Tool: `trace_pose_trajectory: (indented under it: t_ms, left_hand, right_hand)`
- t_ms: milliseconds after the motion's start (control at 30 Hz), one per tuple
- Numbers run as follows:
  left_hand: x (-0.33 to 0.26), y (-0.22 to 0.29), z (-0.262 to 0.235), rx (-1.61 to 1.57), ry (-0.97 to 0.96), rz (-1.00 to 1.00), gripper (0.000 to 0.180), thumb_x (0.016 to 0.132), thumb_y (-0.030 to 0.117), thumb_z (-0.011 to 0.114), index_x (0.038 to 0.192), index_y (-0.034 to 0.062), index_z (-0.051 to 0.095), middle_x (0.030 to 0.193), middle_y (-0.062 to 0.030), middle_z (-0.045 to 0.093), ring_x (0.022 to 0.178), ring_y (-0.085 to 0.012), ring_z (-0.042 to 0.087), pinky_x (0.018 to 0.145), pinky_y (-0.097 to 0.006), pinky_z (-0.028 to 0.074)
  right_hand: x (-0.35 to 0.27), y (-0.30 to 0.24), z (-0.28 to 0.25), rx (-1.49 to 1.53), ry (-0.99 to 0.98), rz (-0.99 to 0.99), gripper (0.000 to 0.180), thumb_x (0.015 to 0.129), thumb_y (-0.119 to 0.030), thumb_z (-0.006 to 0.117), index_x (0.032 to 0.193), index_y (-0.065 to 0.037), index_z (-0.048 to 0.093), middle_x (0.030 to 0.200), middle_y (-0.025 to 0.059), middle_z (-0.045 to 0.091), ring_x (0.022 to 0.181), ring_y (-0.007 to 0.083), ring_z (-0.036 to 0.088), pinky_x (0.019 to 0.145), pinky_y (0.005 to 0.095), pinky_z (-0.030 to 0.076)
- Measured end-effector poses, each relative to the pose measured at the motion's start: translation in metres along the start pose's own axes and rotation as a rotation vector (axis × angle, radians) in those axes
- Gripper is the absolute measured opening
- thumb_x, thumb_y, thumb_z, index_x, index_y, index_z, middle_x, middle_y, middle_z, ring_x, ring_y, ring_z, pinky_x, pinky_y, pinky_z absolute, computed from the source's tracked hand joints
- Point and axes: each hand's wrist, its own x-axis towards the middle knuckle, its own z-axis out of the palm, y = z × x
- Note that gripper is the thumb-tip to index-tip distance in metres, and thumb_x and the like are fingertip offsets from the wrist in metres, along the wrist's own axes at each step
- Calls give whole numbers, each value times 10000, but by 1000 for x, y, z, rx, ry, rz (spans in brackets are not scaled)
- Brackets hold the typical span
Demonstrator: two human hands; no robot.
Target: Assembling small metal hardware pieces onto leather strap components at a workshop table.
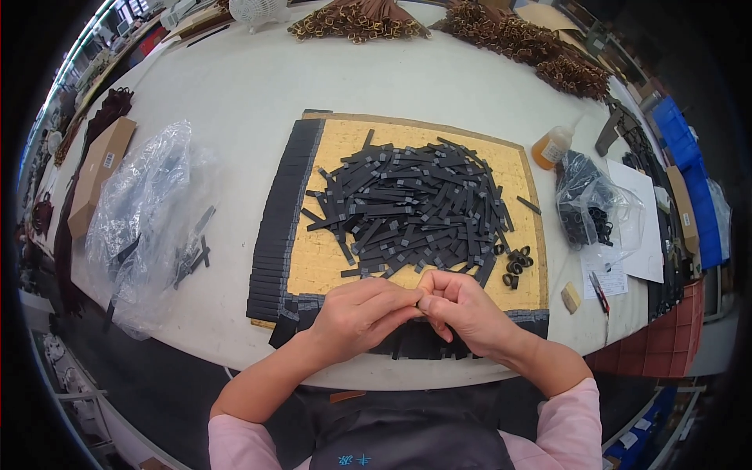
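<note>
My left hand and my right hand meet above the near edge of a yellow board, with fingertips pinched together. Whatever they pinch is too small and too covered by the fingers to name. Just beyond them, a heap of short black strips with greyish ends covers much of the board. More black strips lie side by side in a neat row down the board's left side, and others line its near edge. Right of the heap sit several small black loops.
Clear plastic and a cardboard box lie at left. On the right are a bottle of amber liquid, a bag of black loops, a tan block and a red-handled cutting tool. Brown strap bundles lie at the back.
</note>
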Motion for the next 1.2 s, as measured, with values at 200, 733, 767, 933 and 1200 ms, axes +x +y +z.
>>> trace_pose_trajectory:
  t_ms: [200,733,767,933,1200]
  left_hand:
    - [1,1,-5,36,-34,-56,243,808,44,768,1041,38,701,840,-63,676,714,-229,666,614,-330,529]
    - [0,1,-1,17,-102,-65,223,810,32,754,1021,38,682,847,-73,635,742,-249,644,636,-348,512]
    - [0,2,-2,13,-105,-64,223,810,32,754,1021,38,682,847,-73,635,742,-249,644,636,-348,512]
    - [1,2,-1,53,-114,-34,254,744,-22,801,972,36,705,822,-79,694,701,-232,671,615,-318,535]
    - [0,3,-1,43,-138,-72,194,812,28,753,994,39,684,806,-67,637,702,-241,650,612,-342,511]
  right_hand:
    - [1,-8,-4,46,7,50,173,1006,-207,623,981,-37,598,835,27,630,722,76,595,626,238,527]
    - [2,-3,-21,-22,-75,40,138,958,-125,682,986,3,637,876,57,672,823,107,666,704,258,597]
    - [2,-3,-20,-30,-70,45,125,949,-112,685,971,0,634,859,51,665,805,100,658,696,256,596]
    - [6,0,-19,-65,-57,41,108,914,-88,694,936,-10,623,827,33,641,751,82,625,666,245,584]
    - [9,9,-13,-172,-5,23,71,896,-49,640,958,-16,626,833,29,642,738,84,617,651,244,558]
